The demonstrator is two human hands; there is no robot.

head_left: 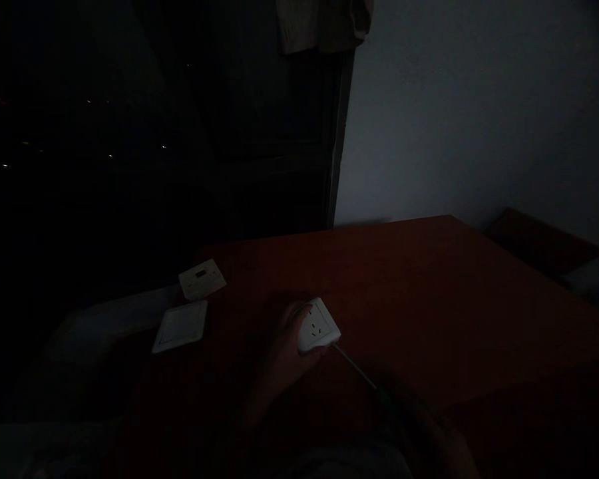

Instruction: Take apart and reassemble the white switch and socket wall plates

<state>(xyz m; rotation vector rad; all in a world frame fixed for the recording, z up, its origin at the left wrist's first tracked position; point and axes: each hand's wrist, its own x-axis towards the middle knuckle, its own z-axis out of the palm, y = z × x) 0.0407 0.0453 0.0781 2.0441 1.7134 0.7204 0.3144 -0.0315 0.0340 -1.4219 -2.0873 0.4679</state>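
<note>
My left hand [288,356] grips a white wall socket [317,327] by its left and lower edges, its slotted face turned up toward me. At the socket's lower right edge is the tip of a screwdriver [355,367]; whether it is inside the edge or only against it, I cannot tell. My right hand [432,426], very dark at the lower right, is closed around the screwdriver's green handle. Both hands are above the reddish-brown table [404,286].
Left of my hands, a white plate [180,326] lies near the table's left edge. Just behind it is a pale plate with a rectangular hole [202,280]. A pale wall [469,120] rises behind the table, beside a dark window [130,133]. The room is very dim.
</note>
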